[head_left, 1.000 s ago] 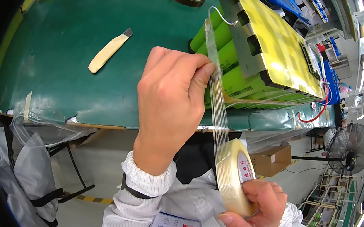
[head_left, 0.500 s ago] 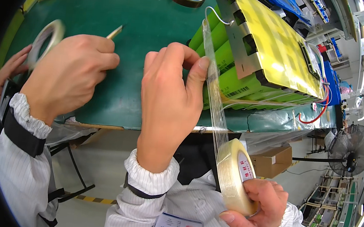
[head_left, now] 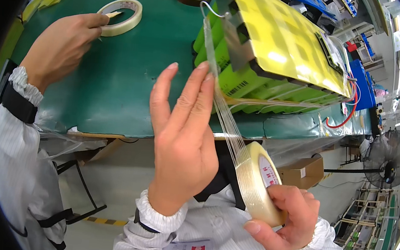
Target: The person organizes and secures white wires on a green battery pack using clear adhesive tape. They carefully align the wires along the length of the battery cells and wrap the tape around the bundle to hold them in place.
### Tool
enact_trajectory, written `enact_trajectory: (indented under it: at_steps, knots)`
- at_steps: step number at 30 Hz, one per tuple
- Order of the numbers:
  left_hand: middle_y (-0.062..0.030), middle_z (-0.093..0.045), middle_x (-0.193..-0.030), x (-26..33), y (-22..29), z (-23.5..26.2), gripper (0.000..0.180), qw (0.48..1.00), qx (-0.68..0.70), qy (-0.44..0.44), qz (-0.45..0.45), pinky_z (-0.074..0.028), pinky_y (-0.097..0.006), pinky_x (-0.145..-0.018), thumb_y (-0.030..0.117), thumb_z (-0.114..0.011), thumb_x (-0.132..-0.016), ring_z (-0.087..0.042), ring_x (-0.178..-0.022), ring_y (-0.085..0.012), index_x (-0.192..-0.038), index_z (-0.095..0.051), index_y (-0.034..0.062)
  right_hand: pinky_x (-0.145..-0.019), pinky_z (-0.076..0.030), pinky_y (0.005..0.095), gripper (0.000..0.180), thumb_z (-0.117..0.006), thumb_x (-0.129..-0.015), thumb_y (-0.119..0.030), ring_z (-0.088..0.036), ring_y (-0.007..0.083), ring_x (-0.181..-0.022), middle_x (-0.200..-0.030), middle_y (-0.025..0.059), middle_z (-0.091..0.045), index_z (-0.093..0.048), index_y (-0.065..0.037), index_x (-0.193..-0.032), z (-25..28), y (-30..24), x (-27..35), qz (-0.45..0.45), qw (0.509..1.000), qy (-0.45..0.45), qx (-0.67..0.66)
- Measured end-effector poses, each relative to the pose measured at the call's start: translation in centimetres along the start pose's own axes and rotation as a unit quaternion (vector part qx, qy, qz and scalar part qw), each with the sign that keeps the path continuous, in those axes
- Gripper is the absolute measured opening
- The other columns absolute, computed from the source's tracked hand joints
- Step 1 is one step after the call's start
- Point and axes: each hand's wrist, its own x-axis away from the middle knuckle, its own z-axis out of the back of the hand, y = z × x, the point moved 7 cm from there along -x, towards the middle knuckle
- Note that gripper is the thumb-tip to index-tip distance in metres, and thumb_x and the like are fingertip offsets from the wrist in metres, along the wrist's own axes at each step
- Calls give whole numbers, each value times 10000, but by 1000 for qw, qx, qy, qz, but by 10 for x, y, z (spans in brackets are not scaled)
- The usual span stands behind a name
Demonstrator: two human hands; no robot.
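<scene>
The right hand (head_left: pixel 282 219) gripped a pale filament-tape roll (head_left: pixel 257 188) off the desk's near edge, keeping its strip (head_left: pixel 222 98) taut; the left hand's (head_left: pixel 182 137) open fingers steadied the strip toward a green-and-yellow battery pack (head_left: pixel 270 50) by the green desk's (head_left: pixel 117 83) right edge.

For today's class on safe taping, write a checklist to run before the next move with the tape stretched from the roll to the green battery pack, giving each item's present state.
1. Roll of tape firmly in right hand: ok.
2. Tape strip stretched from roll to battery pack, untwisted: ok.
3. Left hand fingers on the strip: ok, fingertips touch it.
4. Strip's far end stuck to pack: cannot tell.
5. Co-worker's hand, at a second tape roll, apart from the strip: ok.
6. Pack fully on the table: not ok, it overhangs the edge.
</scene>
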Motion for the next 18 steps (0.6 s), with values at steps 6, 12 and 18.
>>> enact_trajectory:
  at_steps: [6, 12, 18]
  knots:
    - [-250, -562, -1412, 0, 2, 0, 569, 999, -7, -23, -25, -286, -567, -1152, -20, -492, -789, -400, -1352, -527, -1344, -561, -124, -480, -495, 312, 392, -865, -754, -205, -635, 234, -503, -652, 98, -648, -628, 44, -941, 19, 10, -2, 35, 997, 23, 61]
    - [-264, -569, -1405, 2, 2, 0, 538, 999, -30, -24, -38, -222, -559, -1184, 98, -477, -880, -459, -1348, -448, -1363, -540, -131, -453, -467, 341, 399, -881, -734, -274, -595, 256, -467, -614, 88, -608, -626, 2, -867, 37, 31, 8, 59, 989, 66, 121]
    - [-241, -594, -1391, 3, 2, -3, 487, 998, -54, -3, -31, -219, -518, -1191, 161, -471, -979, -467, -1353, -401, -1384, -539, -101, -462, -441, 308, 463, -797, -809, -384, -563, 226, -452, -635, 90, -612, -639, 29, -945, 62, 59, 17, 65, 985, 66, 145]
